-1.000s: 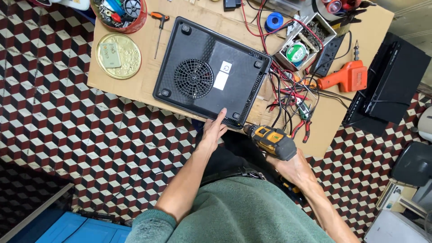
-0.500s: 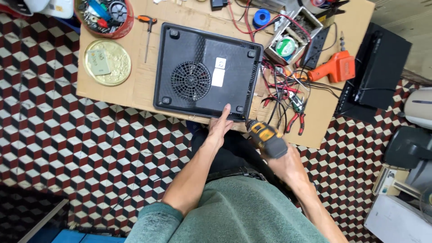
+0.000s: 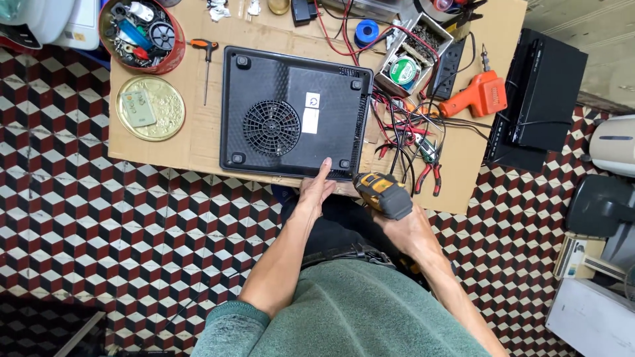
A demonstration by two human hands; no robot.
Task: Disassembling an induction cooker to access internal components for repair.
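A black induction cooker (image 3: 291, 112) lies upside down on a cardboard-covered table (image 3: 192, 142), its round fan grille facing up. My left hand (image 3: 316, 192) rests at its near edge, with the index finger touching the rim beside the near right foot. A yellow and black cordless screwdriver (image 3: 382, 194) is gripped in my right hand (image 3: 410, 231), its nose aimed at the cooker's near right corner.
On the table stand a red tin of small parts (image 3: 140, 33), a gold tray (image 3: 149, 108), an orange-handled screwdriver (image 3: 206, 59), red pliers (image 3: 430, 173), tangled wires (image 3: 403, 129) and an orange soldering gun (image 3: 475, 98). Black boxes (image 3: 536, 99) sit to the right on the checkered floor.
The view has shifted slightly, so the table sits further right and lower in frame. Both hands keep the same hold at the cooker's near right corner.
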